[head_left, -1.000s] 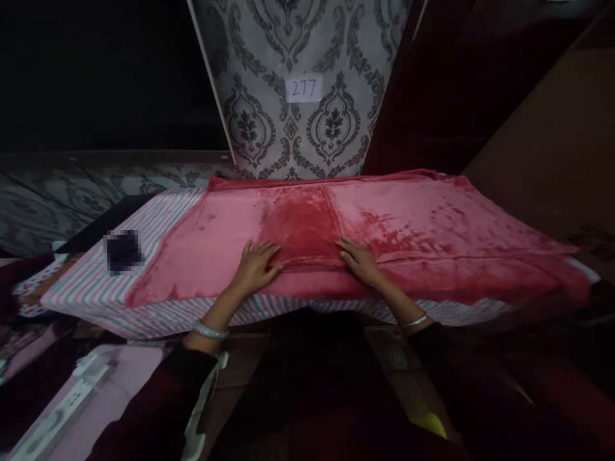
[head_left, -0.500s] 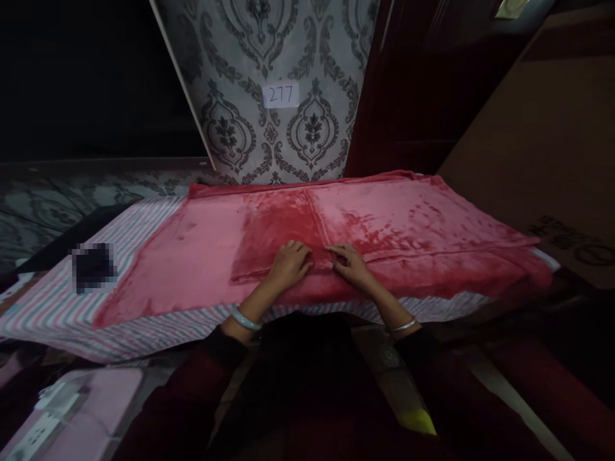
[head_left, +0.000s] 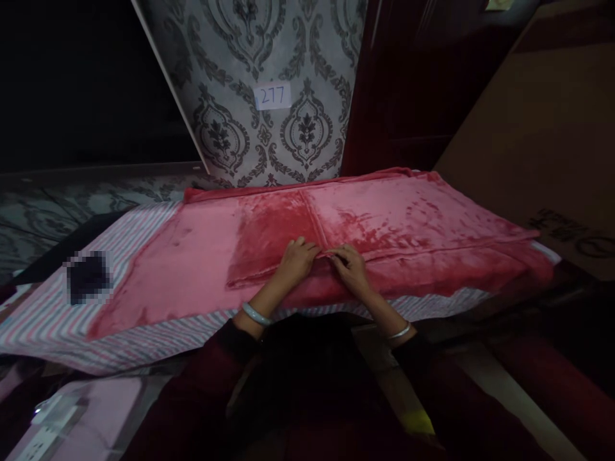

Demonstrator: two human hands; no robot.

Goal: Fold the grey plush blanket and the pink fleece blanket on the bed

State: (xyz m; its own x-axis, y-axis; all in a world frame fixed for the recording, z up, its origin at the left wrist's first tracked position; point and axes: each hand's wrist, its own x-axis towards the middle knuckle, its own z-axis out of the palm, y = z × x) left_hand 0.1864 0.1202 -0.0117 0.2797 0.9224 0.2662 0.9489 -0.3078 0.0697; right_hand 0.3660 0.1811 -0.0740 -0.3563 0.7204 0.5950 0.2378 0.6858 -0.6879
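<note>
A plush pinkish-red blanket (head_left: 192, 256) lies spread over a striped cloth (head_left: 158, 342), with a darker folded part in the middle. At the near edge of that fold, my left hand (head_left: 298, 261) has its fingers bent and closed on the blanket's edge. Close beside it on the right, my right hand (head_left: 352, 266) pinches the same edge between thumb and fingers. The fingertips of both hands nearly meet, and a little of the edge shows raised between them. A bracelet circles each wrist.
A dark pixelated patch (head_left: 89, 276) covers something on the striped cloth at left. Behind stand a large black screen (head_left: 91, 83), patterned wallpaper with a paper marked 277 (head_left: 273, 96), and a cardboard box (head_left: 542, 134) at right. A power strip (head_left: 48, 435) lies at lower left.
My left hand has moved right along the blanket's edge, closer to my right hand. The right hand stays nearly in place. The view has shifted slightly.
</note>
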